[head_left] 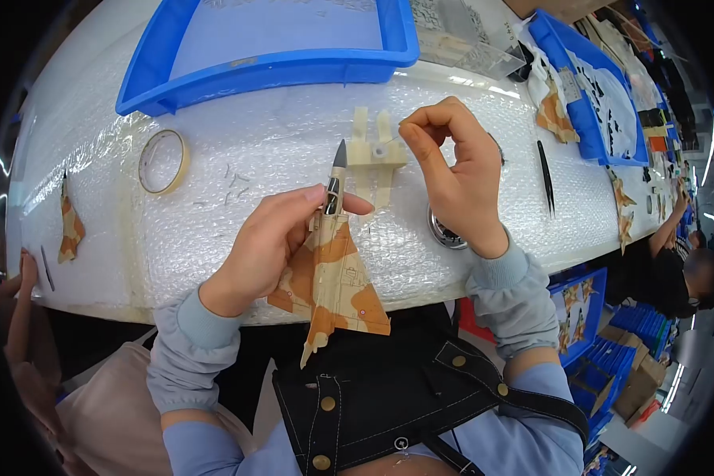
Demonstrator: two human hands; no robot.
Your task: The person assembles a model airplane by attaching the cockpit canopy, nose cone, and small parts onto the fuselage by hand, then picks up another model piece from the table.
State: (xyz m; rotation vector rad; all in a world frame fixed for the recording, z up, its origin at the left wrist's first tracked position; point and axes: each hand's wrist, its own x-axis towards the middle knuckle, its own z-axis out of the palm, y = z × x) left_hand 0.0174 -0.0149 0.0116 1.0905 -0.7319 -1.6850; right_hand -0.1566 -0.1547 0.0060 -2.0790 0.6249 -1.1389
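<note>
A model fighter jet in tan and orange-brown camouflage, with a grey nose, points away from me over the table edge. My left hand is closed around its front part, thumb beside the cockpit. My right hand is raised to the right of the nose, thumb and forefinger pinched together; anything between them is too small to make out. Just beyond the nose lies a cream-coloured block with strips, bearing a small round whitish piece. Below my right wrist is a round metal-rimmed container, partly hidden.
Bubble wrap covers the table. A tape roll and small grey pins lie left; black tweezers lie right. A blue tray stands behind, another blue tray at far right. Another person's hand shows far left.
</note>
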